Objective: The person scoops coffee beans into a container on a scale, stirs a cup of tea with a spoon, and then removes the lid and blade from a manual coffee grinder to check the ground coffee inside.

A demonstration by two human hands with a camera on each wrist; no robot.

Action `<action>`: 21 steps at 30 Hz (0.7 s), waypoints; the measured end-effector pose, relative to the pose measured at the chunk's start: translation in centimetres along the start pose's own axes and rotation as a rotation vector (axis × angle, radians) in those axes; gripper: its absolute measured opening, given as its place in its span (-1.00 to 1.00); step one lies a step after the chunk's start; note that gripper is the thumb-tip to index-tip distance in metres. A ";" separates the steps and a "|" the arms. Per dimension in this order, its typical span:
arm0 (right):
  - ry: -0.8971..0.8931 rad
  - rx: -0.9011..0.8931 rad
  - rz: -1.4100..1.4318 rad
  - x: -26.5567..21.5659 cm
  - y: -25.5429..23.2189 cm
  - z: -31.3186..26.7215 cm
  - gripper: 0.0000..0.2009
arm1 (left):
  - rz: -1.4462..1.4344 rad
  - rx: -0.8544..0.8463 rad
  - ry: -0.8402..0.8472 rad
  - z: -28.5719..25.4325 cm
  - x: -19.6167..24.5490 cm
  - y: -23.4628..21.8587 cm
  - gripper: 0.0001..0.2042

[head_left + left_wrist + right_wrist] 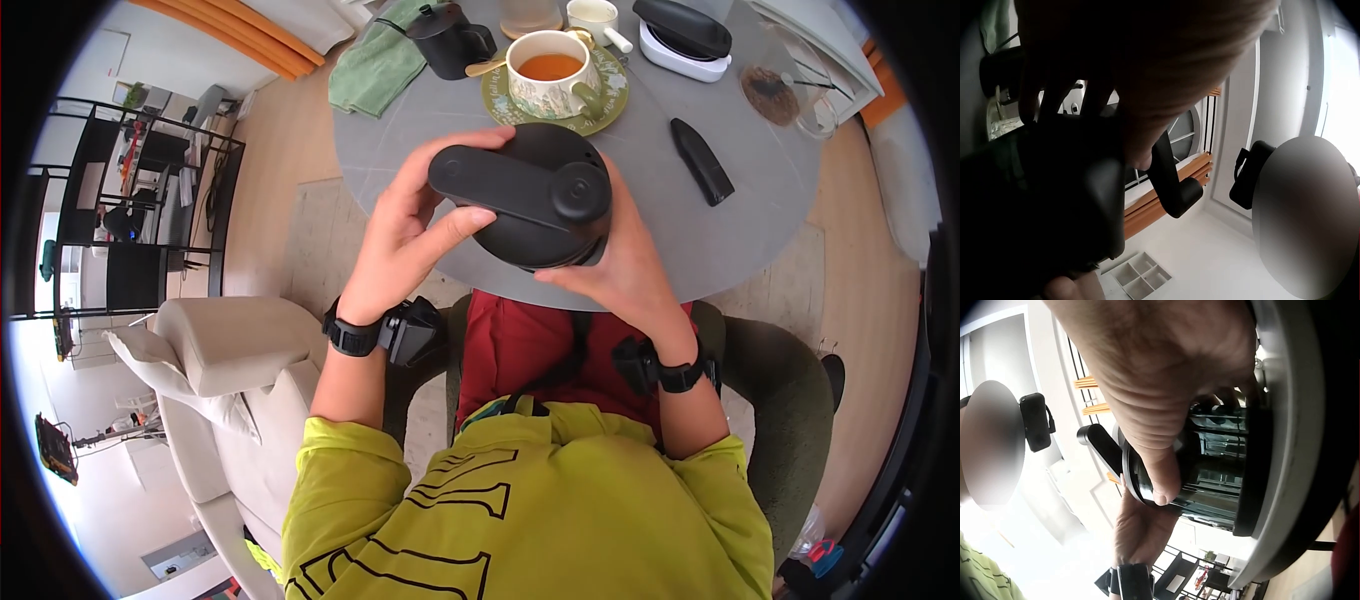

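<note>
A black hand-crank canister (520, 235) is held over the near edge of the grey table, its lid facing up. Across the lid lies a black crank arm (505, 180) with a round disc at its right end. My left hand (400, 235) holds the lid side, its thumb along the crank arm and its fingers at the far edge. My right hand (630, 265) grips the body from the right, thumb toward me. The right wrist view shows a dark see-through wall (1219, 469) between thumb and fingers. Whatever is inside the canister is not visible from above.
Beyond the canister, a cup of tea (550, 75) stands on a green saucer (495, 105) with a gold spoon. Around it are a black teapot (445, 40), a green cloth (375, 75), a small white cup (593, 18), a long black piece (702, 162) and a clear container (775, 90).
</note>
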State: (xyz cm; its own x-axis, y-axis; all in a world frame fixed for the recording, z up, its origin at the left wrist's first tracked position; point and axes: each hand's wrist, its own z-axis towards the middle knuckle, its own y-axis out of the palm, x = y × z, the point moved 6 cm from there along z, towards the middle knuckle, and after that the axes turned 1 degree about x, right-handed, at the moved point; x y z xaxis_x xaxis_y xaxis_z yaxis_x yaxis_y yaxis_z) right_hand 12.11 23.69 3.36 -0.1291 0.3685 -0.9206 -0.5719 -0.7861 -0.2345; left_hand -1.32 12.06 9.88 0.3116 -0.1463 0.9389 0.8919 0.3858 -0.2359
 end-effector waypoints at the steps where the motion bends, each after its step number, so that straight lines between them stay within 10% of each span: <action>1: 0.008 0.009 0.002 0.1 -0.1 0.0 0.01 | -0.019 0.031 0.017 0.0 0.0 0.0 -0.61; 21: -0.121 0.130 -0.064 0.2 -0.4 -0.6 -0.06 | 0.036 0.432 0.018 -3.4 -1.1 2.2 -0.59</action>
State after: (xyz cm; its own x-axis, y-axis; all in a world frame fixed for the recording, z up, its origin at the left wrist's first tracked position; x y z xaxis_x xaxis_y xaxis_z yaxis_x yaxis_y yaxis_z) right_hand 12.82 23.82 3.09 -0.1811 0.4784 -0.8593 -0.6809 -0.6915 -0.2414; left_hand 1.42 9.95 7.50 0.3488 -0.1401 0.9267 0.6627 0.7361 -0.1381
